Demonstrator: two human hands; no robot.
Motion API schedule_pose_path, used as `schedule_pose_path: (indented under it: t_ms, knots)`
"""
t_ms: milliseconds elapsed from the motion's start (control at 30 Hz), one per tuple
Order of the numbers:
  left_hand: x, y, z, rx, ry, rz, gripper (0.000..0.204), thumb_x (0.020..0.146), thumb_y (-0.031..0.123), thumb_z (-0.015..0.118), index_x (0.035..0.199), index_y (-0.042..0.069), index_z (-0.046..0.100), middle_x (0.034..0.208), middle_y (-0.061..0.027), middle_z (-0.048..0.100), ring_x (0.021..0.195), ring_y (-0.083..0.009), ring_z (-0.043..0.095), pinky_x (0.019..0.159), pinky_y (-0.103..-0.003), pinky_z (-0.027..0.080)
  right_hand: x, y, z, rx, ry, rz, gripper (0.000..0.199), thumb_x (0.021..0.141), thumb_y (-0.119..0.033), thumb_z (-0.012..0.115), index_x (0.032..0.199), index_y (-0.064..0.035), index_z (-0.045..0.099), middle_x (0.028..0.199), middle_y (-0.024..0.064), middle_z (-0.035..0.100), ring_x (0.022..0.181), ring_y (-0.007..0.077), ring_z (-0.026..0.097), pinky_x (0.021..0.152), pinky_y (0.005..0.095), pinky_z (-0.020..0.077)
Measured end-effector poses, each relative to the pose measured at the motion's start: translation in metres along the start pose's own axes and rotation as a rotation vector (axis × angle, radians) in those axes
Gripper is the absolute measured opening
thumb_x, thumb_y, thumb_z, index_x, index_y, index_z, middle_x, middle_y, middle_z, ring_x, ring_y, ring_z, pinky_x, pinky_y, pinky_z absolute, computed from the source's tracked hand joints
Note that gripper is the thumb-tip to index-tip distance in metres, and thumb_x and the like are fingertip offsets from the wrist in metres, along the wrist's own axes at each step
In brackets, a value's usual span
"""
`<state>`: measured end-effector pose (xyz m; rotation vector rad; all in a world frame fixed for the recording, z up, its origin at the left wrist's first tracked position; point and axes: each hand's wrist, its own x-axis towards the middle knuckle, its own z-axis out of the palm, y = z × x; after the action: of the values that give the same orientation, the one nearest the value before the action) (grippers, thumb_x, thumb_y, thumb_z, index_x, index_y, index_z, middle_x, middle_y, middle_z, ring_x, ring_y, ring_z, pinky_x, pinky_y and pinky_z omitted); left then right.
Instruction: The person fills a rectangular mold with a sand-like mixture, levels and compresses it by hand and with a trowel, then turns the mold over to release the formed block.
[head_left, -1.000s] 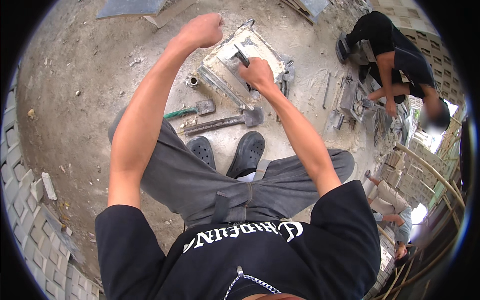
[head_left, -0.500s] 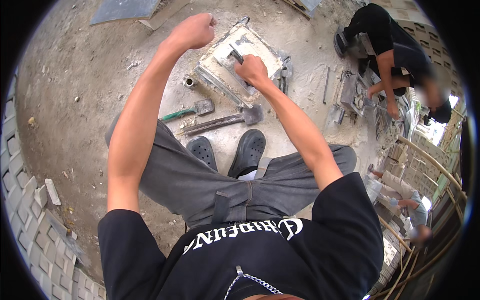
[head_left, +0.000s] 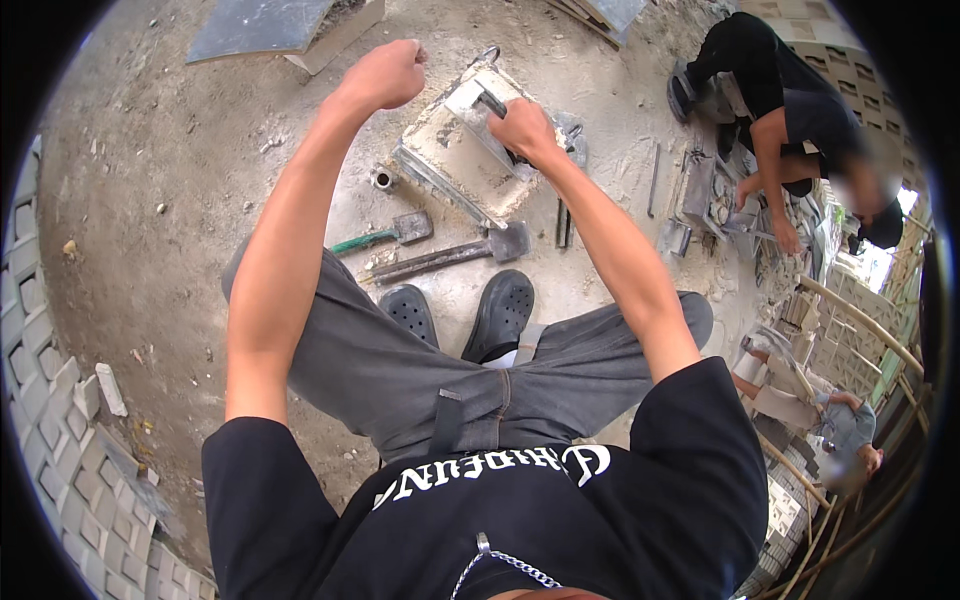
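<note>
Left fist [head_left: 385,72] higher; right hand [head_left: 520,125] unmoved.

The stone block [head_left: 462,165] lies flat on the dusty ground just beyond my feet, set at a slant to me. It is pale grey and squarish, with a rough, chalky top and a darker edge along the near side. A lighter slab [head_left: 470,100] rests across its far corner. I hold a dark tool [head_left: 492,102] angled down onto that slab; only its short upper end shows, so I cannot tell its kind.
</note>
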<state>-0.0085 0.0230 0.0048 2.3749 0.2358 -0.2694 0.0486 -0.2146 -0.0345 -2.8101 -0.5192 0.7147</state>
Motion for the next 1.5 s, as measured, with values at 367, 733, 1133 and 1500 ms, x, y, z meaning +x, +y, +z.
schedule_pose_path:
  t_ms: [367, 733, 1133, 1500]
  knots:
    - [-0.021, 0.035, -0.009, 0.136, 0.000, 0.057, 0.039, 0.095, 0.024, 0.052, 0.126, -0.001, 0.058, 0.120, -0.0214, 0.065, 0.113, -0.0333, 0.062, 0.097, -0.041, 0.047, 0.015, 0.033, -0.004, 0.076, -0.063, 0.005, 0.033, 0.081, -0.032, 0.059, 0.086, -0.0018, 0.071, 0.076, 0.0186, 0.068, 0.071, 0.0310, 0.067, 0.071, 0.0427, 0.0550]
    - [-0.129, 0.091, 0.223, 0.570, -0.267, 0.398, 0.081, 0.099, 0.054, 0.035, 0.153, -0.003, 0.015, 0.162, -0.0186, 0.012, 0.151, -0.0293, 0.008, 0.122, -0.041, 0.013, -0.055, 0.181, -0.114, 0.108, 0.237, 0.170, 0.044, 0.084, -0.041, 0.060, 0.079, 0.0021, 0.068, 0.072, 0.0200, 0.068, 0.069, 0.0325, 0.069, 0.067, 0.0431, 0.0528]
    - [-0.104, 0.083, 0.251, 0.439, -0.090, 0.604, 0.083, 0.094, 0.054, 0.046, 0.147, -0.009, 0.029, 0.157, -0.0224, 0.024, 0.148, -0.0331, 0.021, 0.121, -0.042, 0.016, -0.072, 0.185, -0.129, 0.387, 0.284, 0.318, 0.042, 0.081, -0.042, 0.063, 0.076, -0.0001, 0.068, 0.062, 0.0148, 0.064, 0.060, 0.0275, 0.065, 0.065, 0.0408, 0.0502]
    - [-0.004, 0.099, 0.245, 0.627, -0.128, 0.523, 0.084, 0.099, 0.061, 0.020, 0.154, -0.001, 0.008, 0.162, -0.0170, 0.007, 0.151, -0.0281, 0.003, 0.123, -0.042, 0.003, -0.056, 0.178, -0.133, 0.365, 0.225, 0.271, 0.041, 0.081, -0.040, 0.060, 0.081, -0.0003, 0.070, 0.079, 0.0216, 0.069, 0.081, 0.0383, 0.067, 0.076, 0.0440, 0.0514]
